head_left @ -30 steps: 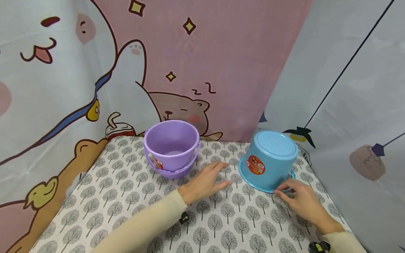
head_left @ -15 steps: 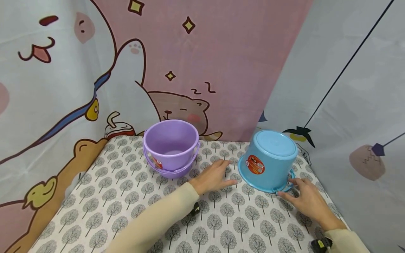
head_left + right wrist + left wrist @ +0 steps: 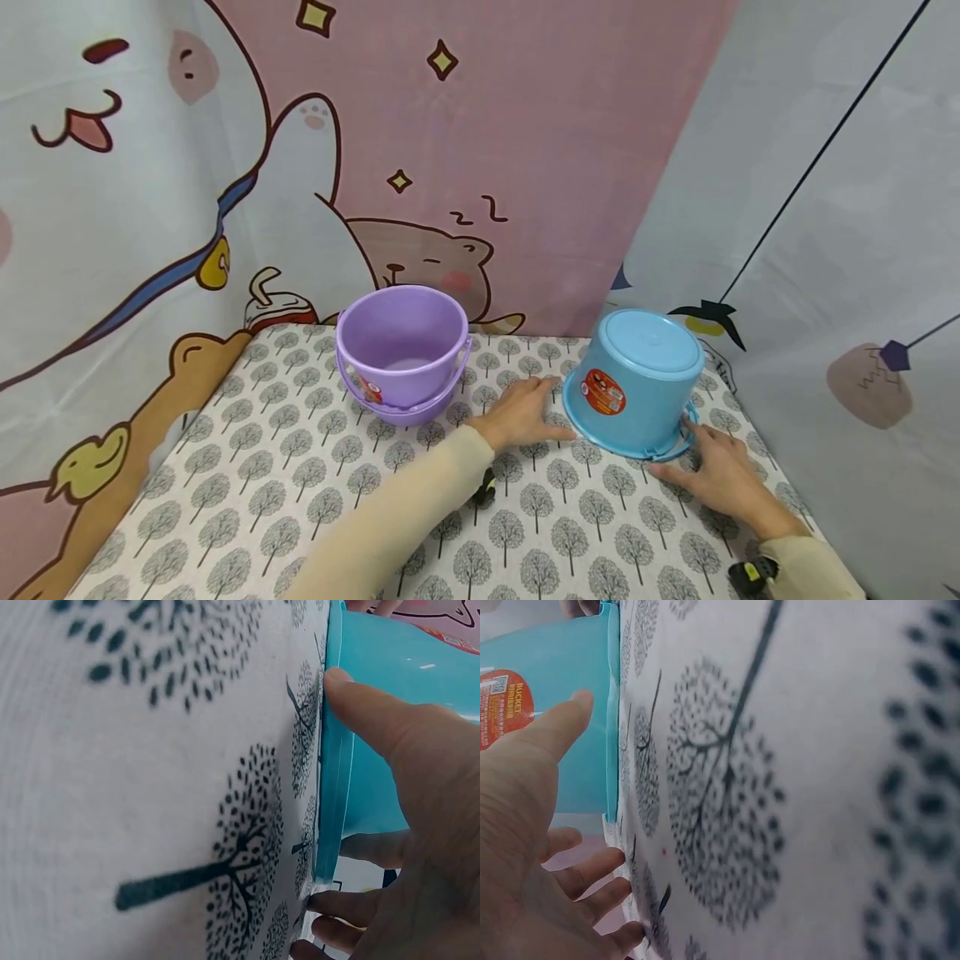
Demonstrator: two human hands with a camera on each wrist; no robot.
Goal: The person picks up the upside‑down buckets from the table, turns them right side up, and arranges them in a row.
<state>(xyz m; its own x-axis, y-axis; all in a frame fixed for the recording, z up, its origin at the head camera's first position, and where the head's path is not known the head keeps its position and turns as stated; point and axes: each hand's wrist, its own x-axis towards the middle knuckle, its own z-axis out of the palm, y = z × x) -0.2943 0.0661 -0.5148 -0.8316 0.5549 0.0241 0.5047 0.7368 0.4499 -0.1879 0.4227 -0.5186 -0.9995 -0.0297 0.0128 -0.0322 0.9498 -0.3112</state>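
A light blue bucket (image 3: 645,392) with a red label stands upside down on the table at the right, its rim on the cloth. Its blue handle (image 3: 684,446) hangs low at the right front. My left hand (image 3: 525,414) is spread at the bucket's left side, fingertips and thumb right at the rim. On the other side my right hand (image 3: 716,475) has its thumb apart from the fingers, close to the rim and handle. In the right wrist view the thumb tip overlaps the blue rim (image 3: 337,750). The left wrist view shows the thumb in front of the bucket wall (image 3: 562,772).
Left of the blue bucket, a purple bucket (image 3: 405,367) stands upright, its handle down across the front. A tree-print cloth (image 3: 420,533) covers the table. Cartoon curtains (image 3: 570,125) close off the back and sides.
My left hand has moved right to the blue bucket's rim. My right hand has let go of the blue handle and spread beside the bucket; the handle sits lower. The buckets stay in place.
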